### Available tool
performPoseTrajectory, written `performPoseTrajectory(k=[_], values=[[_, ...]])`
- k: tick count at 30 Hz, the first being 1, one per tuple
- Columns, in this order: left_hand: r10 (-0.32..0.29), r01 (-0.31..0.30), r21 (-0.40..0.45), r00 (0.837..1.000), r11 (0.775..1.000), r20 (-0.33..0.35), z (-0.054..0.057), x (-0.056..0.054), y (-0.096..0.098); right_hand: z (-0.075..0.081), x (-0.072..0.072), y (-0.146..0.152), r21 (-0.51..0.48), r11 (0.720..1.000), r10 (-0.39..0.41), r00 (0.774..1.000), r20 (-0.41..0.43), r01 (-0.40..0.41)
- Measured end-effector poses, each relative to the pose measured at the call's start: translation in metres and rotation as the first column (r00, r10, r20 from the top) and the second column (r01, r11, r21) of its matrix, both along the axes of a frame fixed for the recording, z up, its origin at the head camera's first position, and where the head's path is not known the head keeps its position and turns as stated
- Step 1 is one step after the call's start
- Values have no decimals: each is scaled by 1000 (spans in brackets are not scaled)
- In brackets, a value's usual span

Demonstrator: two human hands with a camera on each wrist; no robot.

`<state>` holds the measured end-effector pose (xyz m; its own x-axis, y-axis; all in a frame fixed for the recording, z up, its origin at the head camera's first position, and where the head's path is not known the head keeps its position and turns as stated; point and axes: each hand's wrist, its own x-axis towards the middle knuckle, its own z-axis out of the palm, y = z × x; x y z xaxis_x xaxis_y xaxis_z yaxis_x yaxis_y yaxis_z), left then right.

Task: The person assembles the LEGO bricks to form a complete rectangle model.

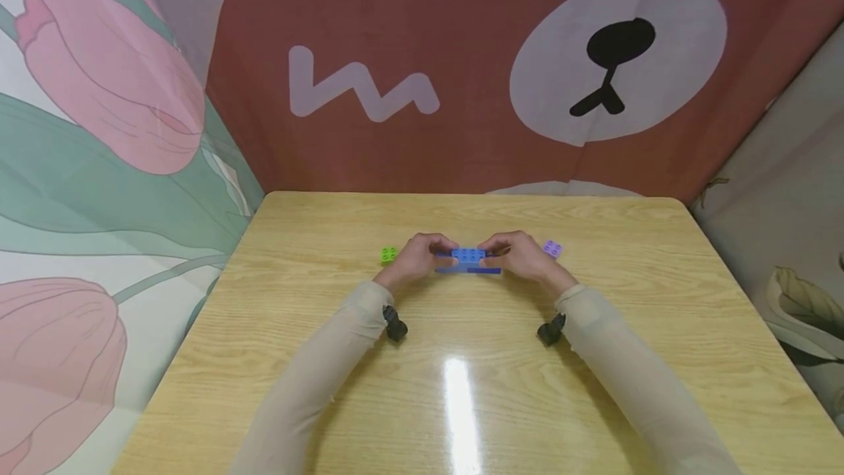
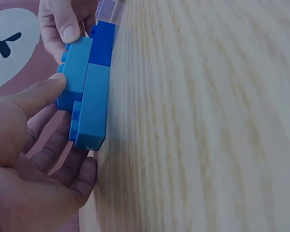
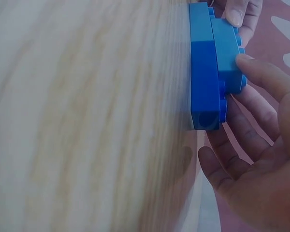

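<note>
A light blue toy building brick (image 1: 469, 255) sits on top of two bricks placed end to end, bridging the joint between them. Of the lower pair, the left is another light blue brick (image 2: 94, 101) and the right is a dark blue brick (image 3: 204, 82). My left hand (image 1: 417, 255) grips the upper brick near its left end, thumb on the near face and fingers behind. From the other side, my right hand (image 1: 521, 253) holds the same brick's right end, its thumb (image 3: 249, 63) against the near face. The far-side fingertips are partly hidden by the bricks.
A small green brick (image 1: 389, 254) lies just left of my left hand, and a purple brick (image 1: 552, 248) lies beyond my right hand. The wooden table (image 1: 461, 336) ends at a printed cloth (image 1: 461, 152) behind. Black wrist cameras hang under both sleeves.
</note>
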<state>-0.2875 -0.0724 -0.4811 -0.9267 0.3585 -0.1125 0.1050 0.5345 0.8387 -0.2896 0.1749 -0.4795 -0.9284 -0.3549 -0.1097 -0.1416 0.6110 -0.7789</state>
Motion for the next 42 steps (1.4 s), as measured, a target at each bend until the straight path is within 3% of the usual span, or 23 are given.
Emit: performPoseTrajectory(k=[15, 33, 42], values=[[-47, 47, 22, 998, 999, 35, -3, -2, -3, 0, 2, 1, 21, 1000, 5, 1000, -26, -4], [-44, 42, 32, 996, 999, 73, -7, 1, -1, 0, 4, 7, 36, 999, 19, 997, -79, -16], [-33, 30, 32, 996, 999, 88, -7, -1, -1, 4, 5, 18, 7, 1000, -20, 999, -40, 20]])
